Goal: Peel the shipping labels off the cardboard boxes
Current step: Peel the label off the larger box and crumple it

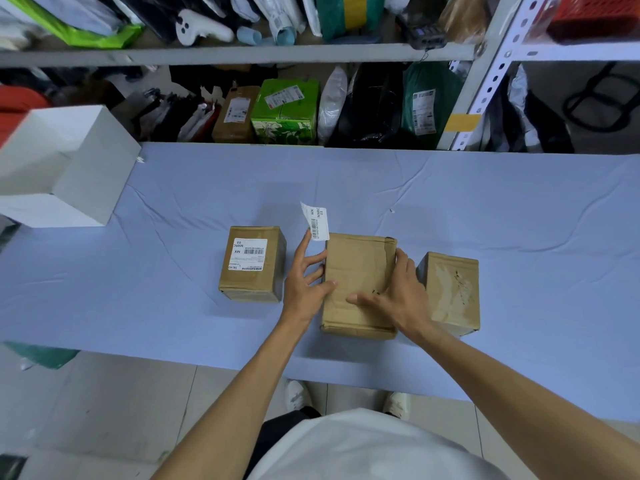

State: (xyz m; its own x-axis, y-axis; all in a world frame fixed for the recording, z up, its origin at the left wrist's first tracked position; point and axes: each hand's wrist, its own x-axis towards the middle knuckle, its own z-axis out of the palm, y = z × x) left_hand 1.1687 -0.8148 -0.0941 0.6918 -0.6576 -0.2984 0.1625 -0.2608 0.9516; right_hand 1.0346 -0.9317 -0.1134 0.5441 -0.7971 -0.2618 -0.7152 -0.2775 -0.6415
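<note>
Three brown cardboard boxes sit in a row on the blue tabletop (pixel 485 202). The middle box (pixel 360 271) is the one being held. The right hand (pixel 394 292) lies on its top, with the fingers bent over the right side and the thumb flat across the top, so its grip is closed on the middle box. The left hand (pixel 304 282) is at the left side of the same box, with its fingers spread out and straight and its grip open. A loose label (pixel 316 221) stands up from the tip of its first finger, above the far left corner of the middle box. The top of the middle box is bare brown card.

The left box (pixel 252 271) sits apart from the hands and has a stuck label (pixel 248 254) flat on its top. The right box (pixel 450 292) is just beside the right hand and has a pale torn patch on top.

A big white box (pixel 59 168) sits at the far left of the tabletop. Behind it all is a shelf (pixel 242 53) full of parcels, with a green box (pixel 285 109) under it
</note>
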